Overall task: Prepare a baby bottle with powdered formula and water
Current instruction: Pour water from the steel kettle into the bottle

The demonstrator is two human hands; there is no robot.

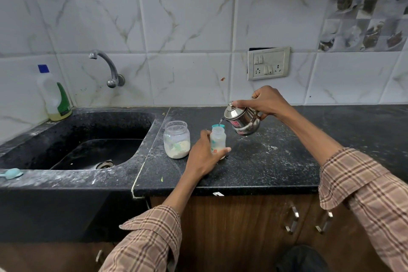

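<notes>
A small clear baby bottle [218, 139] stands uncapped on the black countertop [276, 161], with pale powder inside. My left hand [202, 154] is wrapped around its lower part. My right hand [267, 100] holds a small steel kettle [241, 120] tilted to the left, its spout just above the bottle's mouth, and a thin stream of water runs in. A teal cap [218, 126] lies right behind the bottle. To the left stands an open clear jar of white formula powder [176, 139], with a teal scoop half buried in it.
A black sink [92, 150] lies to the left, with a wall tap [108, 66] above it. A dish-soap bottle [54, 95] stands at the sink's back corner. A teal object [12, 173] rests on the sink's front rim. Powder dusts the counter. A switch plate [268, 63] is on the tiled wall.
</notes>
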